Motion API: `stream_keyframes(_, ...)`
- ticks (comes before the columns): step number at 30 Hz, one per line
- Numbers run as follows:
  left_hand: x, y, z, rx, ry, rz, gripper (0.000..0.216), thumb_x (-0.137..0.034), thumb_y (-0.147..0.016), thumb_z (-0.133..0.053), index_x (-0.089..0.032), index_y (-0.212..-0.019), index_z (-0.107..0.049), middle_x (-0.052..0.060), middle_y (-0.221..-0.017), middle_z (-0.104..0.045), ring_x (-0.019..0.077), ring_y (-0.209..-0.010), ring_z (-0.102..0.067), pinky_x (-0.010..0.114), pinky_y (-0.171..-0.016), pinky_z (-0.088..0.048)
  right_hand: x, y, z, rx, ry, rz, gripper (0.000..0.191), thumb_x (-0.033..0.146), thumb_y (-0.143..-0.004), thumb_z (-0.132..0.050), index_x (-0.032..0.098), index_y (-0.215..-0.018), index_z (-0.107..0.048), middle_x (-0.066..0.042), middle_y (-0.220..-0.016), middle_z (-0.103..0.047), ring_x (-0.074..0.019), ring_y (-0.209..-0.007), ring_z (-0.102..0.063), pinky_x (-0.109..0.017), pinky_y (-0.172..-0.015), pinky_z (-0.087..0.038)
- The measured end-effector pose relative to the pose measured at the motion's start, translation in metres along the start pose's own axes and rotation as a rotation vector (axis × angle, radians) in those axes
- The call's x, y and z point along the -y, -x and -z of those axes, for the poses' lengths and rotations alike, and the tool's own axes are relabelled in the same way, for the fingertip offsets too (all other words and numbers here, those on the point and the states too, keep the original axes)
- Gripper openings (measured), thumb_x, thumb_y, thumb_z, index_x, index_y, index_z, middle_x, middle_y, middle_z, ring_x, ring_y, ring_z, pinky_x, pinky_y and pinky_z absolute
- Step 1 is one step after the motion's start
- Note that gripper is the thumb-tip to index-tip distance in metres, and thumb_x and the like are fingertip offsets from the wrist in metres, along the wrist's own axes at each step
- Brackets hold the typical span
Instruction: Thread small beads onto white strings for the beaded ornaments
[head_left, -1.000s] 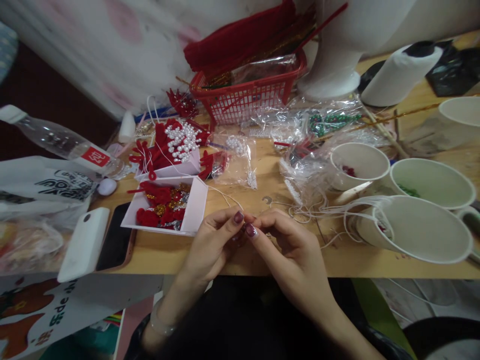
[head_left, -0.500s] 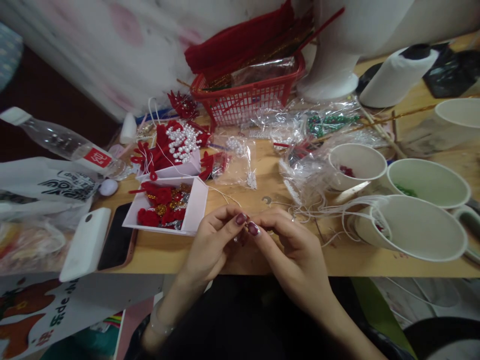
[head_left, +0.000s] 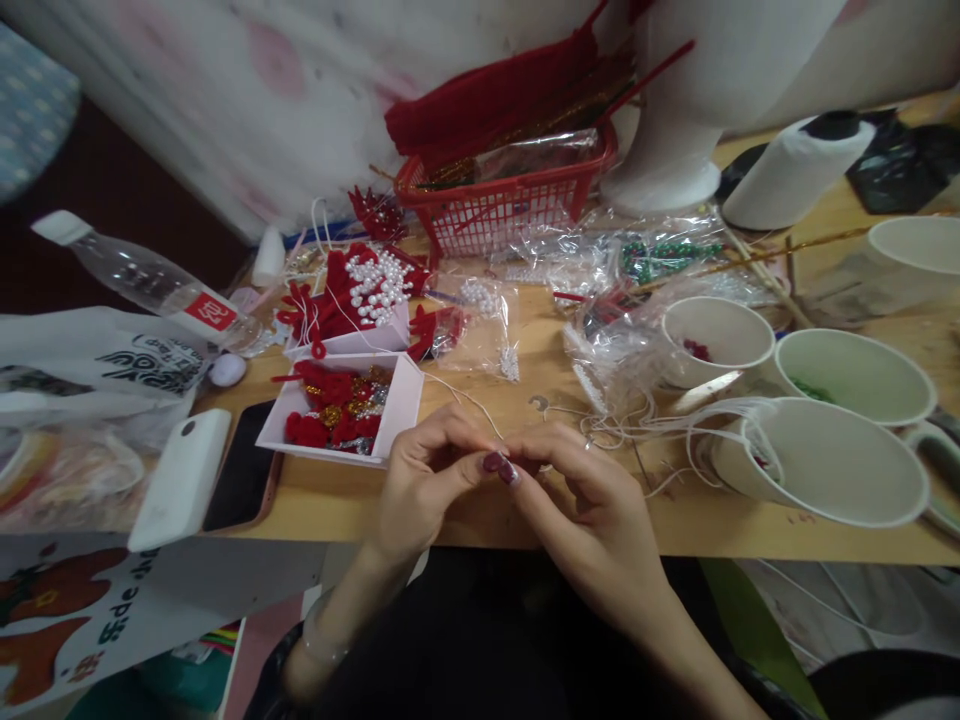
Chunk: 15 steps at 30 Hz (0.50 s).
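Observation:
My left hand [head_left: 427,480] and my right hand [head_left: 585,490] meet over the table's front edge, thumbs and fingertips pinched together. A thin white cord [head_left: 469,398] runs from beside the open box down to the pinched fingertips. The small spot where the fingertips meet is mostly hidden by the thumbs. Left of my left hand stands a white box [head_left: 405,400] holding red fuzzy pieces with gold and silver bits. More white cords [head_left: 637,428] trail from behind my right hand to a paper cup [head_left: 847,460] on the right.
Two more paper cups, one with red beads [head_left: 697,349] and one with green [head_left: 814,390], stand behind. A red basket [head_left: 502,205] and bagged beads [head_left: 660,260] lie at the back. White pearls [head_left: 379,285], a phone [head_left: 244,465], a white device [head_left: 180,480] and a bottle [head_left: 142,275] are left.
My thumbs have drawn closer and now overlap at the tips. The camera view has shifted slightly, so the table's things appear a little further right and lower on the left side.

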<state>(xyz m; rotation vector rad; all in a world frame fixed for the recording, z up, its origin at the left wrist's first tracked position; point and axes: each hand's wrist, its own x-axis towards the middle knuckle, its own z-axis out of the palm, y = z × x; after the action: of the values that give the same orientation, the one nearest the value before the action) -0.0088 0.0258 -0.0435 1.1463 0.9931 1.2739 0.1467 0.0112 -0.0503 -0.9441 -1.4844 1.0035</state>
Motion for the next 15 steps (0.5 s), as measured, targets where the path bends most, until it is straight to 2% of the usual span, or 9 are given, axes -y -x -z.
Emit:
stream_keyframes(4, 0.0020, 0.0009, 0.0027, 0.018, -0.099, -0.090, 0.012, -0.027, -0.081, -0.079, -0.020, -0.072, -0.075, 0.000, -0.072, -0.060, 0.0124, -0.071, -0.056, 0.021, -0.063, -0.044, -0.0005, 0.0012, 0.0016, 0.050, -0.041, 0.014, 0.021, 0.012, -0.092, -0.061, 0.025, -0.101, -0.074, 0.000, -0.091, -0.072, -0.0124, -0.083, -0.065, -0.025, -0.075, -0.050)
stream_keyframes(7, 0.0027, 0.0025, 0.0032, 0.007, -0.170, -0.168, 0.014, -0.026, -0.082, -0.078, -0.018, -0.073, -0.072, 0.000, -0.072, -0.059, 0.0121, -0.070, -0.056, 0.021, -0.060, -0.043, -0.0019, 0.0015, 0.0024, 0.066, -0.047, 0.012, 0.022, 0.015, -0.093, -0.061, 0.029, -0.103, -0.075, 0.002, -0.087, -0.071, -0.0121, -0.082, -0.065, -0.024, -0.075, -0.049)
stream_keyframes(12, 0.0025, 0.0032, 0.0030, 0.044, -0.133, -0.127, 0.017, -0.027, -0.086, -0.074, -0.017, -0.073, -0.070, -0.001, -0.075, -0.056, 0.0065, -0.054, -0.050, 0.018, -0.046, -0.040, -0.0012, -0.0002, 0.0034, 0.054, -0.016, 0.020, 0.020, 0.017, -0.093, -0.062, 0.031, -0.098, -0.076, 0.004, -0.083, -0.071, -0.0105, -0.077, -0.065, -0.020, -0.070, -0.048)
stream_keyframes(15, 0.0016, 0.0026, 0.0018, 0.030, -0.139, -0.161, 0.019, -0.028, -0.085, -0.075, -0.016, -0.072, -0.069, -0.002, -0.072, -0.055, 0.0051, -0.050, -0.049, 0.018, -0.046, -0.040, -0.0001, -0.0006, 0.0041, 0.034, -0.006, 0.015, 0.018, 0.019, -0.092, -0.063, 0.031, -0.094, -0.076, 0.003, -0.080, -0.072, -0.0106, -0.075, -0.066, -0.018, -0.068, -0.049)
